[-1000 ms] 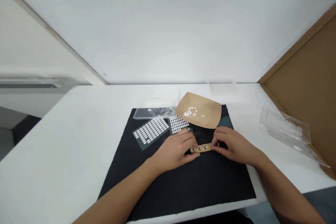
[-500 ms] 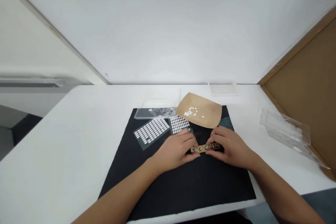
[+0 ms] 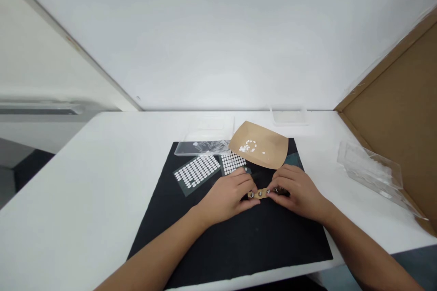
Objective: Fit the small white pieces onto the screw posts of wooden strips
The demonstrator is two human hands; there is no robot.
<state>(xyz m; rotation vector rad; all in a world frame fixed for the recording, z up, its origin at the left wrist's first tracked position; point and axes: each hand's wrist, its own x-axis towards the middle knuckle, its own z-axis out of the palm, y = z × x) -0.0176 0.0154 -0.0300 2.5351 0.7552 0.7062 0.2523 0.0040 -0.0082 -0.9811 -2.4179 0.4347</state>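
A narrow tan strip point(image 3: 262, 193) set with a row of small round metallic pieces lies across the black mat point(image 3: 252, 241). My left hand point(image 3: 232, 194) pinches its left end between thumb and fingers. Farther along, my right hand point(image 3: 297, 188) is closed on the strip's right part, its thumb and fingertips at one of the metallic pieces and covering some of them. Just beyond my left hand lie two dark green sheets of white oval stickers, one on the left point(image 3: 197, 173) and one nearer the middle point(image 3: 234, 163).
A brown paper tray point(image 3: 269, 143) holding small white bits stands behind my hands. Left of it is a clear plastic box point(image 3: 205, 146) with slim transparent pieces. Clear plastic containers point(image 3: 372, 168) lean at the right near a cardboard panel point(image 3: 399, 113). Another shallow clear tray point(image 3: 290, 117) sits at the back.
My right hand's fingers have shifted slightly left along the strip and closed over a metallic piece that showed before. The left hand has stayed in place.
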